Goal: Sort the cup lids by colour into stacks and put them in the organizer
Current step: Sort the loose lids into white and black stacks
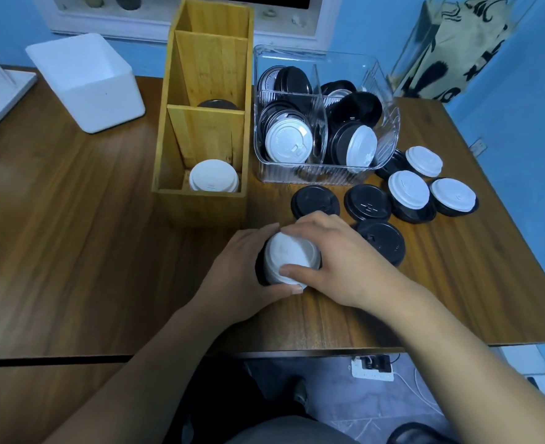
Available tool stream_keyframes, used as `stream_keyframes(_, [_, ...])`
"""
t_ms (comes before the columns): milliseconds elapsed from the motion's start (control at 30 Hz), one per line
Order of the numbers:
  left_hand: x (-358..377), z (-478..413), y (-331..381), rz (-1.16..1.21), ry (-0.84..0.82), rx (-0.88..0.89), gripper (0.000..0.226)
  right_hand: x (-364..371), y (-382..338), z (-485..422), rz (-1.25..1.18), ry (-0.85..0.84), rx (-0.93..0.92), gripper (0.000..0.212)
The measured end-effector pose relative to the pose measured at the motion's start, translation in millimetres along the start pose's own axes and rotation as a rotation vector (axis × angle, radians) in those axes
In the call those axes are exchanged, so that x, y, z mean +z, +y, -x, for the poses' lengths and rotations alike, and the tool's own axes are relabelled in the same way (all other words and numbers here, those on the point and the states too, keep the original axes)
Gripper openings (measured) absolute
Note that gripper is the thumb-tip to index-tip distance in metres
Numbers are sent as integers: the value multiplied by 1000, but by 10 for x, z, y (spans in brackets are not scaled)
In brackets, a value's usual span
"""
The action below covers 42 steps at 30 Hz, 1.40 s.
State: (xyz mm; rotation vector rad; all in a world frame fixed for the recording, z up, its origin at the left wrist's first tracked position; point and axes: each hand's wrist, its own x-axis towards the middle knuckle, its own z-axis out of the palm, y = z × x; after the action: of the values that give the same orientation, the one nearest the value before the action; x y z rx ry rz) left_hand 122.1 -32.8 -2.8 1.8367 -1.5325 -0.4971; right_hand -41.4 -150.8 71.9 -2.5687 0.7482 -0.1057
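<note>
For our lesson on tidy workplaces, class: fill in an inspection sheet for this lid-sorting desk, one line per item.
Surface: wooden table, brown grain.
Job's things: organizer with white lids in its nearest compartment and a black lid in the middle one; clear bin holding mixed black and white lids; loose lids of both colours on the table in front of and to the right of the bin.
Clutter: white box at the far left.
Hands: left hand and right hand both grip a lid stack, white on top, black showing at its left edge.
Cables: power strip on the floor, with plugs and a white cable.
Surroundings: blue wall; printed bag at right.
</note>
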Motion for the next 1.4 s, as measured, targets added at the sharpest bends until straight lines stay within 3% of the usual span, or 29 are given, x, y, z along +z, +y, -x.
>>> stream_keyframes(333, [12,-3,-12,-27,-28,20,95,21,57,43,4,-10,-12,68])
stream_keyframes(500, [-22,7,69,3,-11,55,80,49,73,89,-53,44,-6,68])
stream_keyframes(633, [-11,-8,86,-33,-20,25,85,-87,171,166,-58,30,-21,66])
stream_keyframes(767, [-12,-27,113,-75,-26,2,86,-465,655,204,-59,288,73,41])
stream_keyframes(867, [30,-126,188,-113,-23,-8,87,-638,1179,129,63,337,239,33])
stream_keyframes(1167, [188,-238,364,-86,19,3,79,-916,1762,-69,300,120,481,71])
stream_keyframes(1300, [197,-260,372,-72,29,35,77,-986,1767,-37,252,148,455,77])
stream_keyframes(1400, [208,-269,368,-89,39,44,77,-1043,1692,147,81,196,385,79])
